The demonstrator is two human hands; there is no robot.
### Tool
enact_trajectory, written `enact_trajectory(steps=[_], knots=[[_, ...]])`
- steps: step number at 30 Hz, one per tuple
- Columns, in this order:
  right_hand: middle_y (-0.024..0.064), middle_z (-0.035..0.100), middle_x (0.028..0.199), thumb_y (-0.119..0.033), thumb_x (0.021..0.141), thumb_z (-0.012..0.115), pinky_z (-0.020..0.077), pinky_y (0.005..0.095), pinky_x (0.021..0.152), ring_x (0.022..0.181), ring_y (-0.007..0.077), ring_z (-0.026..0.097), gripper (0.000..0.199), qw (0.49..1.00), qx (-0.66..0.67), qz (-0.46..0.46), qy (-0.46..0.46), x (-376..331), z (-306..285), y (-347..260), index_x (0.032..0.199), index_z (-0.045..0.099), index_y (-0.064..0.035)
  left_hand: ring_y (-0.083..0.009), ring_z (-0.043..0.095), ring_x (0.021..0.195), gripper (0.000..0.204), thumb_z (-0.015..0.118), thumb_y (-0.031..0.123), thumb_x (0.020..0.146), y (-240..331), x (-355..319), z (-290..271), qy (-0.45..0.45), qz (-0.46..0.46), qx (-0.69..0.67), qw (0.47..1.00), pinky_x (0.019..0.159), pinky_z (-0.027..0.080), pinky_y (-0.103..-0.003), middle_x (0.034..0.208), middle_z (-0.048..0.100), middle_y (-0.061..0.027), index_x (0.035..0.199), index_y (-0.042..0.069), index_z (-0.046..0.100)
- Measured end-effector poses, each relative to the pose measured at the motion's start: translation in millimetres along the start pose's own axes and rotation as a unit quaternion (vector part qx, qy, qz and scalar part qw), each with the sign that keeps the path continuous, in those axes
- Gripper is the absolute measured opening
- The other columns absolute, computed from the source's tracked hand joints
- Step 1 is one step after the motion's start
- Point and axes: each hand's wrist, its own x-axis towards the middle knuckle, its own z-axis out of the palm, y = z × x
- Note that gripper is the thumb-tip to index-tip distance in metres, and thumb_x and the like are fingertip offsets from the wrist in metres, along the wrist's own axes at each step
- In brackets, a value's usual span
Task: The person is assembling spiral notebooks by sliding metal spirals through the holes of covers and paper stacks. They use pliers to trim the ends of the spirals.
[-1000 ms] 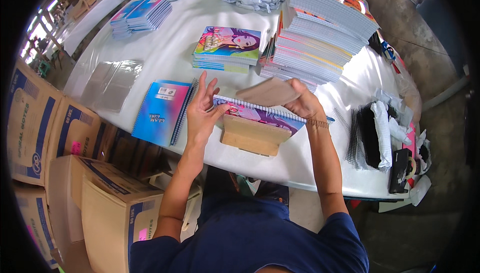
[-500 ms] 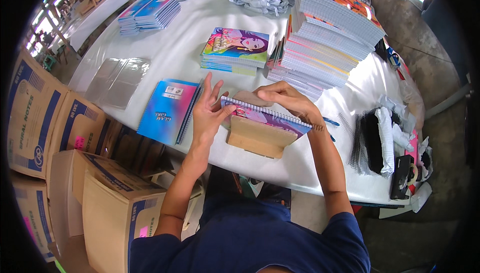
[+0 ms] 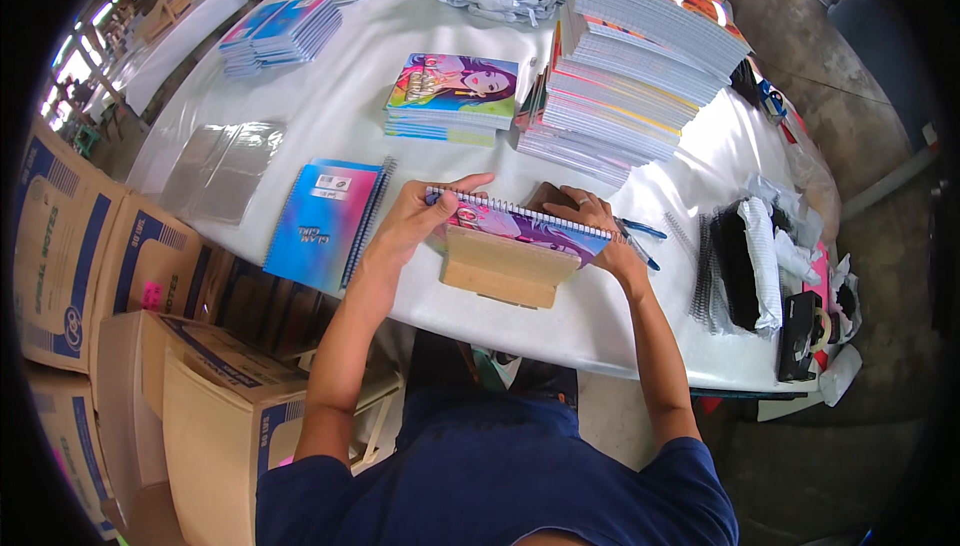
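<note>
Right hand (image 3: 598, 218) lowered behind purple notebook (image 3: 535, 230).

A head-worn fisheye view looks down from near above the left hand (image 3: 408, 214) and right hand (image 3: 592, 218)

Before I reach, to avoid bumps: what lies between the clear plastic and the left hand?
Head view: a blue-pink notebook lies between the plastic and left hand.

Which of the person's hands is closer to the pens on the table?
The right hand: it is just left of the pens, behind the right end of the spiral notebook. The left hand is farther left, gripping the notebook's left end.
</note>
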Motion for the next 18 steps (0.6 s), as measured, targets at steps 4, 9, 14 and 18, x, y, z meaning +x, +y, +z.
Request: enact_trajectory(steps=[4, 9, 14, 18], knots=[[0.0208, 0.046, 0.139, -0.036, 0.081, 0.07, 0.0269, 0.0546, 0.107, 0.131, 0.0372, 0.039, 0.062, 0.984, -0.103, 0.135, 0.058, -36, -11, 20, 0.137, 0.05, -0.0177, -0.0191, 0.061, 0.102, 0.073, 0.06, 0.056, 0.087, 16, -2, 3, 0.14, 0.073, 0.058, 0.986, 0.089, 0.048, -0.032, 0.118, 0.064, -0.0111, 0.131, -0.003, 0.054], [0.0259, 0.049, 0.127, -0.032, 0.09, 0.062, 0.0279, 0.0553, 0.105, 0.124, 0.0403, 0.043, 0.054, 0.946, -0.221, 0.215, 0.097, -94, 13, 57, 0.139, 0.047, -0.0135, -0.019, 0.06, 0.111, 0.063, 0.063, 0.051, 0.087, 121, -14, 34, 0.276, 0.248, 0.096, 0.924, 0.093, 0.048, -0.03, 0.118, 0.065, -0.0113, 0.125, 0.0, 0.061], [0.0186, 0.055, 0.099, -0.012, 0.091, 0.059, 0.048, 0.0415, 0.079, 0.093, 0.0307, 0.057, 0.035, 0.941, -0.031, 0.25, 0.227, -86, -11, -12, 0.125, 0.058, -0.011, -0.0335, 0.059, 0.117, 0.052, 0.074, 0.026, 0.08, 57, -27, 90, 0.193, 0.242, 0.405, 0.861, 0.1, 0.045, -0.041, 0.127, 0.063, -0.0089, 0.128, 0.009, 0.06], [0.0149, 0.057, 0.1, -0.011, 0.087, 0.063, 0.0507, 0.0376, 0.071, 0.084, 0.0288, 0.061, 0.036, 0.959, 0.141, 0.112, 0.22, -89, -32, -111, 0.123, 0.062, -0.0115, -0.0373, 0.053, 0.122, 0.059, 0.075, 0.02, 0.077, 9, -19, 112, 0.176, 0.224, 0.631, 0.721, 0.098, 0.041, -0.048, 0.13, 0.06, -0.0058, 0.131, 0.009, 0.057]])
